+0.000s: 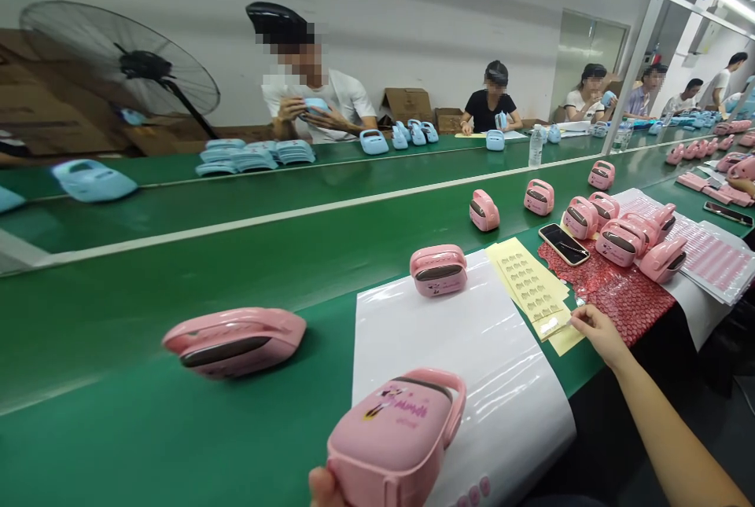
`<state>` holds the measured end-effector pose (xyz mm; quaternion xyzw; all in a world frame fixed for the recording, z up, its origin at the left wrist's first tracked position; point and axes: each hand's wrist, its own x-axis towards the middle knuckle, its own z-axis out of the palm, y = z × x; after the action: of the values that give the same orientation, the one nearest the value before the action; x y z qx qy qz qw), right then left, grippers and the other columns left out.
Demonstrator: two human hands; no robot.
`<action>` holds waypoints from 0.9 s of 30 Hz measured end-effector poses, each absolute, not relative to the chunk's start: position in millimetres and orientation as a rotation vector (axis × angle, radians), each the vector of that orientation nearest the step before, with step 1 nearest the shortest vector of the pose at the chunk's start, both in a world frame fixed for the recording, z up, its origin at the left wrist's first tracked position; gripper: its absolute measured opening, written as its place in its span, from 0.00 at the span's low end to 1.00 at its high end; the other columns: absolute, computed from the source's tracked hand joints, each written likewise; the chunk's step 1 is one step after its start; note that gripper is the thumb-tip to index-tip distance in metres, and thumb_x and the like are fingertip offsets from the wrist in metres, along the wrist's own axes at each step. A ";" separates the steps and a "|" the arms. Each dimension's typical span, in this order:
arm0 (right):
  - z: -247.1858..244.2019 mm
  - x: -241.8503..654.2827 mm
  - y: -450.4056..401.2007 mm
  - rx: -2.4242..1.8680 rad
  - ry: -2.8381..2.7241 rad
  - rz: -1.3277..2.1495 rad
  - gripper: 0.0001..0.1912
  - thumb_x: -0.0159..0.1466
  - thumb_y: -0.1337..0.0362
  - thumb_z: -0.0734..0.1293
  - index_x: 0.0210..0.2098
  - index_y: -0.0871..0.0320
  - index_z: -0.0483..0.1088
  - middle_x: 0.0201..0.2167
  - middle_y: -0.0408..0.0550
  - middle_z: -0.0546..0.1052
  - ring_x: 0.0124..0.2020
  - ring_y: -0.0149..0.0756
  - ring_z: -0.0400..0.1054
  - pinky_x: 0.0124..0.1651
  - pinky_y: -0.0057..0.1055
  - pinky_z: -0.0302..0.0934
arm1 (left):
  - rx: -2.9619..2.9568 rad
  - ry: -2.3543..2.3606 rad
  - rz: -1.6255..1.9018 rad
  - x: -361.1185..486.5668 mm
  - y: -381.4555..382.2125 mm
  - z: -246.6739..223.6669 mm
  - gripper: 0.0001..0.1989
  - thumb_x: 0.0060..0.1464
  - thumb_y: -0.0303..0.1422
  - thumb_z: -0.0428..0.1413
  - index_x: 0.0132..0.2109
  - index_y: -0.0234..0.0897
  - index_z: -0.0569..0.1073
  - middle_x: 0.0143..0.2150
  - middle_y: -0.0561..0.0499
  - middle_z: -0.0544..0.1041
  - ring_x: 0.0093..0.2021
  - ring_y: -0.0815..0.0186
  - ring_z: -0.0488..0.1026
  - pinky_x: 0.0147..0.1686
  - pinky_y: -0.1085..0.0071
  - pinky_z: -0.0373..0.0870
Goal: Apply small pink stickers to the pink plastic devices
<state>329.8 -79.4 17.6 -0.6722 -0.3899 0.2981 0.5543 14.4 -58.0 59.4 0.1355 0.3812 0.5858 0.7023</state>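
Observation:
At the bottom, my left hand (325,489) grips a pink handled plastic device (392,428), tilted so its cartoon-printed face shows; most of the hand is hidden behind it. My right hand (598,330) pinches the near corner of a yellow sticker sheet (528,287) printed with rows of small labels. Whether a single label is between those fingertips I cannot make out. A second pink device (438,271) stands on a glossy white sheet (406,334). Farther left, another pink device (236,342) sits on the green belt.
Several pink devices (619,242) crowd red patterned wrap (613,287) beside a phone (564,244). Printed sheets (713,251) lie at right. Beyond a white divider strip (330,204) are blue devices (374,141), a bottle (535,147) and seated co-workers. A metal post (640,51) rises at right.

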 end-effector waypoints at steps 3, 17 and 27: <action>39.1 310.4 -78.5 -1.490 -0.903 0.804 0.22 0.48 0.44 0.68 0.25 0.57 0.66 0.23 0.43 0.67 0.27 0.34 0.60 0.33 0.33 0.56 | 0.304 0.947 1.331 20.8 -52.1 68.6 0.28 0.40 0.49 0.59 0.49 0.44 0.72 0.38 0.51 0.80 0.42 0.51 0.74 0.37 0.57 0.74; 108.6 175.9 -34.3 -1.170 -1.312 1.509 0.09 0.46 0.61 0.72 0.20 0.58 0.69 0.15 0.36 0.65 0.20 0.26 0.55 0.26 0.26 0.49 | 0.547 1.090 1.336 39.7 -42.0 91.0 0.30 0.35 0.34 0.66 0.48 0.38 0.66 0.37 0.51 0.73 0.30 0.66 0.73 0.29 0.72 0.69; 99.5 173.1 -35.1 -1.238 -1.286 1.463 0.09 0.47 0.60 0.70 0.21 0.58 0.68 0.18 0.39 0.68 0.23 0.29 0.58 0.28 0.28 0.52 | 0.496 1.099 1.370 41.2 -41.0 95.2 0.35 0.29 0.36 0.67 0.48 0.36 0.65 0.35 0.50 0.73 0.31 0.63 0.73 0.31 0.68 0.70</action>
<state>173.1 -35.1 99.5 -0.4904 -0.5094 0.5797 0.4050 41.2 -41.0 95.2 0.2149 0.4762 0.5938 0.6119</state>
